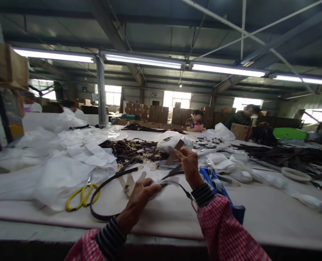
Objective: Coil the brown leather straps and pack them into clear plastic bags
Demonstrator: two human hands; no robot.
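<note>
Right hand (190,166) and left hand (137,199) are both held over the pale, smooth bench (174,224), the right one higher and farther forward. A short, flat brown strip (178,145) is pinched between the thumb and fingers of the right hand, tilted, with its upper end pointing away to the right. By the closed thumb and fingers of the left hand, a piece of clear plastic film (174,181) is gripped; it juts out to the right, below the brown strip and apart from it. A long, dark leather-like strap (102,218) is curved in a loop to the left of the left hand, and one stretch of it passes behind that hand; whether it is gripped there cannot be told. Inside or against this loop, yellow-handled scissors (82,197) are laid. Pale beige strips (128,183) are seen just beyond the left hand, and a blue plastic object (211,180) is partly hidden by the right forearm. Farther back, dark straps with gold-coloured metal clips (139,150) are heaped.
</note>
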